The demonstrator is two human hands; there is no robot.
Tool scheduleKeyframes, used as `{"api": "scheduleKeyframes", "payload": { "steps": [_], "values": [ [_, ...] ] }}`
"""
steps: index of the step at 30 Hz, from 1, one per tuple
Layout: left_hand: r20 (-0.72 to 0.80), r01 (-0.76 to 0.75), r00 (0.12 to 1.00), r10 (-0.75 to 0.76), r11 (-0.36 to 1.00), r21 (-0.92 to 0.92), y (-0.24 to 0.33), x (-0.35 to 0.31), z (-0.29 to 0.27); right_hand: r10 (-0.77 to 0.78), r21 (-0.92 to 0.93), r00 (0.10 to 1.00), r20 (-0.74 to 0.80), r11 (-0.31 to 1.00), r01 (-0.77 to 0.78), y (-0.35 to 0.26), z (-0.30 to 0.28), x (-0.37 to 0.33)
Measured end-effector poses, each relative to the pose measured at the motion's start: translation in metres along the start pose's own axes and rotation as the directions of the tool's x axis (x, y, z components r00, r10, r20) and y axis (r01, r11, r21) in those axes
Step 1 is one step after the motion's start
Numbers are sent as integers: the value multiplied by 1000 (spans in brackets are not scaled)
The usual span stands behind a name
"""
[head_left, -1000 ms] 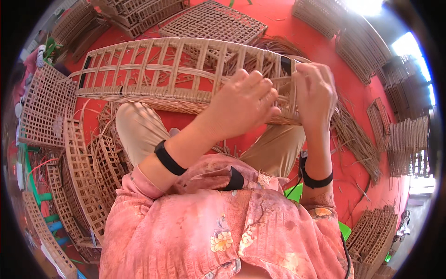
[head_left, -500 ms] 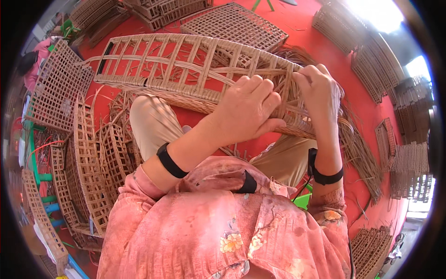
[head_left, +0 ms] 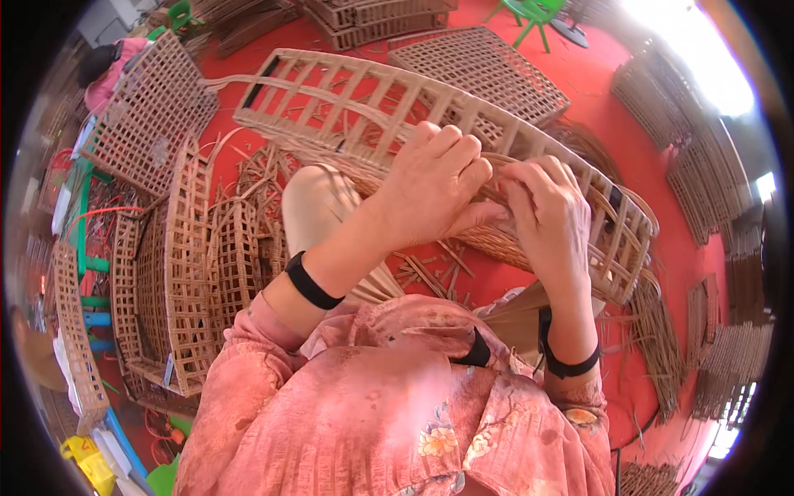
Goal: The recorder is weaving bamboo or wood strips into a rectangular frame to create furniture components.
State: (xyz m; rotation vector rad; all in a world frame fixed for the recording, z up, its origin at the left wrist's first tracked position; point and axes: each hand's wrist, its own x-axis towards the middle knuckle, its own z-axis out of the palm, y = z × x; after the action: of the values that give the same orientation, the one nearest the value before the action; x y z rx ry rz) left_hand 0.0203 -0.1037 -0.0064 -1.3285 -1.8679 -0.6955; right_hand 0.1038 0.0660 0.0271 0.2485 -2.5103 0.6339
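Observation:
A long, shallow wicker basket (head_left: pixel 397 107) of tan woven strips lies slantwise across my lap, its open lattice side up. Over its near edge, my left hand (head_left: pixel 438 186) is closed with curled fingers around a wicker strip (head_left: pixel 331 93) that runs along the lattice from the far left. Close to its right, my right hand (head_left: pixel 550 223) is closed too, thumb and fingertips pinched at the same near edge. The fingers hide what the right hand grips. Thin strands show between the two hands.
A large woven lattice panel (head_left: pixel 157 112) stands at the left above several wicker baskets (head_left: pixel 186 264). Another lattice panel (head_left: pixel 484 70) lies ahead on the red floor. Loose strands (head_left: pixel 657 331) hang at the right; wicker stacks (head_left: pixel 703 157) stand beyond. A green chair (head_left: pixel 533 12) is at the back.
The view has shifted, so the scene sits further right. My right hand has come lower and nearer to my left hand, uncovering the basket's right end. Both hands stay closed.

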Motion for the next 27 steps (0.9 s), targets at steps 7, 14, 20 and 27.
{"api": "scheduleKeyframes", "payload": {
  "steps": [7, 14, 20, 27],
  "values": [
    [33, 77, 996, -78, 997, 28, -21, -29, -19, -73, -288, 995, -61, 956, 52, -14, 10, 10],
    [103, 108, 987, -126, 980, 166, -44, -34, -37, -101, -81, 994, -51, 992, 96, -37, 38, 23],
    [-63, 139, 990, -128, 963, 230, -74, -49, -50, -183, -96, 983, -22, 979, 180, -45, 58, 30],
    [72, 135, 985, -156, 960, 246, -97, -58, -67, -214, -125, 977, 12, 969, 214, -58, 65, 41]
  ]
}}
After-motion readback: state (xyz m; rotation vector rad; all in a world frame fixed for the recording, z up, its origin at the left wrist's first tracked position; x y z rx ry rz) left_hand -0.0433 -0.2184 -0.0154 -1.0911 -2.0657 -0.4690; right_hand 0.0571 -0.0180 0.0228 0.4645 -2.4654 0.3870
